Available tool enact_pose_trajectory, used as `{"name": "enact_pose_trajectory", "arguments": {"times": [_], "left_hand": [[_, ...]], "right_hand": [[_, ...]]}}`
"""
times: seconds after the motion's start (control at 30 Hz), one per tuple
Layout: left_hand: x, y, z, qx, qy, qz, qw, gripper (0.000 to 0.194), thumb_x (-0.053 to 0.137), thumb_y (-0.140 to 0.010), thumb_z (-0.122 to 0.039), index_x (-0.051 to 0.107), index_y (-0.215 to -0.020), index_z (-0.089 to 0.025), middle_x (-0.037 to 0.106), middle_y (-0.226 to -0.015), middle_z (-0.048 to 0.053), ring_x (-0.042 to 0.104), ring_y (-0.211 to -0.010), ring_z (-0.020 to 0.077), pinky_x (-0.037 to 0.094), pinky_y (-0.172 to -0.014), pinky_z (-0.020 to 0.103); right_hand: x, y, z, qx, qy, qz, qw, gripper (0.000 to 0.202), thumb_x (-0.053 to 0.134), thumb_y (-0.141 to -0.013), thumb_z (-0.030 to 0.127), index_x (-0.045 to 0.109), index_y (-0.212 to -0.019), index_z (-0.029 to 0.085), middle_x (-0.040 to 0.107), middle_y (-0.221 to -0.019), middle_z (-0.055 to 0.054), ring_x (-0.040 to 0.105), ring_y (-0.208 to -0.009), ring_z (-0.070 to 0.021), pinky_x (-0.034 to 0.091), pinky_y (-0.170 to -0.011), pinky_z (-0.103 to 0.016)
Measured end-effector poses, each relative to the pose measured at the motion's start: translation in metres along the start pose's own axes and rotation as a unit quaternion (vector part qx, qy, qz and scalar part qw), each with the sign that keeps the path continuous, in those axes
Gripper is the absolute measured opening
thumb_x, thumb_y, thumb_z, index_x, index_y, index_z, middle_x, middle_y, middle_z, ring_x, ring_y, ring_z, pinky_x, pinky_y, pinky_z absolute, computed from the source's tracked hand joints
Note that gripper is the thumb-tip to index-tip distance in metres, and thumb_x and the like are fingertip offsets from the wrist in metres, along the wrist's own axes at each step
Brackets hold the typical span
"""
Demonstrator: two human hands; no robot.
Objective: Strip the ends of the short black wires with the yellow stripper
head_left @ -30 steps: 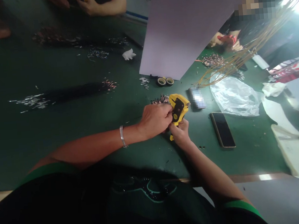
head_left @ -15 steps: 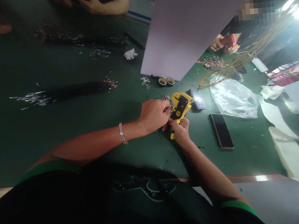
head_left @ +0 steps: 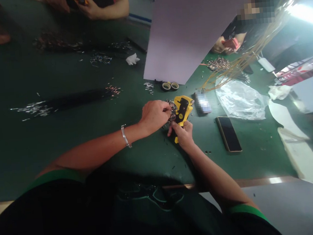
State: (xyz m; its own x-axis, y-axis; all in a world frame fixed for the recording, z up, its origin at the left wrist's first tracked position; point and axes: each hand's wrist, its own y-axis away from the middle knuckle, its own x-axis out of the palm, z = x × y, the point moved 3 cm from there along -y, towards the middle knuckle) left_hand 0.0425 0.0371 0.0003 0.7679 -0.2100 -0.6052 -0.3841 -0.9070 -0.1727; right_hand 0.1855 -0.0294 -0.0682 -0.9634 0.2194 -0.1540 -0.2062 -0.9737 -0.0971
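Observation:
My right hand (head_left: pixel 185 137) is closed round the handles of yellow-and-black wire pliers (head_left: pixel 183 111), whose head points away from me. Just left of the pliers' head is a heap of small shiny metal pieces, probably terminals (head_left: pixel 173 110). My left hand (head_left: pixel 155 114) bends over that heap with its fingertips pinched together at its edge. What those fingers hold, if anything, is hidden. Further left lies a bundle of black wires (head_left: pixel 78 98) with silvery tips at one end and coppery tips at the other.
Two tape rolls (head_left: pixel 170 86) and a few metal pieces (head_left: pixel 148 87) lie beyond my hands, by a pale upright panel (head_left: pixel 182 31). To the right are a phone (head_left: pixel 229 134), a clear plastic bag (head_left: pixel 241 99) and yellowish wires (head_left: pixel 231 70). Co-workers' hands (head_left: pixel 92 8) work across the green table.
My left hand has drawn back left from the pliers to the heap of metal pieces, uncovering more of it. My right hand keeps its hold on the pliers. The view has shifted slightly.

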Motion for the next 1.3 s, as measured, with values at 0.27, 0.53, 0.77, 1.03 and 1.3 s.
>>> {"name": "enact_pose_trajectory", "arguments": {"times": [0.27,0.53,0.77,1.03,1.3], "left_hand": [[-0.004,-0.011,0.010,-0.020,0.010,-0.011,1.000,0.019,0.059,-0.077,-0.018,0.079,-0.079,-0.018,0.076,-0.080,0.007,0.064,-0.073,0.0169,0.046,-0.069,0.031],[-0.014,-0.022,0.024,-0.026,0.106,-0.005,0.994,0.015,0.063,-0.071,-0.021,0.076,-0.074,-0.015,0.070,-0.065,0.003,0.058,-0.060,0.0120,0.042,-0.060,0.026],[-0.032,-0.018,0.022,-0.039,0.127,0.024,0.991,0.010,0.066,-0.066,-0.022,0.074,-0.069,-0.016,0.063,-0.059,0.000,0.051,-0.057,0.0093,0.040,-0.057,0.025],[-0.037,-0.007,0.025,-0.087,0.150,0.067,0.983,0.011,0.069,-0.067,-0.025,0.073,-0.073,-0.018,0.063,-0.060,-0.001,0.050,-0.054,0.0086,0.040,-0.052,0.025],[-0.035,-0.004,0.017,-0.092,0.176,0.080,0.977,0.006,0.070,-0.068,-0.023,0.073,-0.070,-0.020,0.067,-0.062,0.000,0.053,-0.055,0.0089,0.042,-0.053,0.025]], "right_hand": [[0.006,-0.005,-0.005,0.045,-0.028,-0.018,0.998,0.035,0.070,-0.076,0.046,0.052,-0.061,0.021,0.056,-0.043,0.004,0.052,-0.035,-0.0119,0.041,-0.039,-0.024],[-0.002,-0.013,0.004,0.080,-0.150,0.083,0.982,0.021,0.071,-0.066,0.031,0.059,-0.078,0.017,0.063,-0.050,0.003,0.056,-0.039,-0.0136,0.043,-0.045,-0.026],[-0.033,0.006,0.011,0.108,-0.196,0.239,0.945,0.027,0.075,-0.063,0.025,0.067,-0.087,0.015,0.072,-0.070,-0.003,0.068,-0.064,-0.0215,0.053,-0.067,-0.036],[-0.023,0.014,0.007,0.121,-0.224,0.312,0.915,0.033,0.080,-0.067,0.028,0.070,-0.095,0.016,0.072,-0.075,-0.004,0.068,-0.068,-0.0201,0.053,-0.072,-0.036],[-0.024,0.013,0.009,0.121,-0.198,0.329,0.915,0.030,0.079,-0.071,0.030,0.069,-0.096,0.016,0.071,-0.077,-0.005,0.067,-0.070,-0.0201,0.053,-0.073,-0.036]]}}
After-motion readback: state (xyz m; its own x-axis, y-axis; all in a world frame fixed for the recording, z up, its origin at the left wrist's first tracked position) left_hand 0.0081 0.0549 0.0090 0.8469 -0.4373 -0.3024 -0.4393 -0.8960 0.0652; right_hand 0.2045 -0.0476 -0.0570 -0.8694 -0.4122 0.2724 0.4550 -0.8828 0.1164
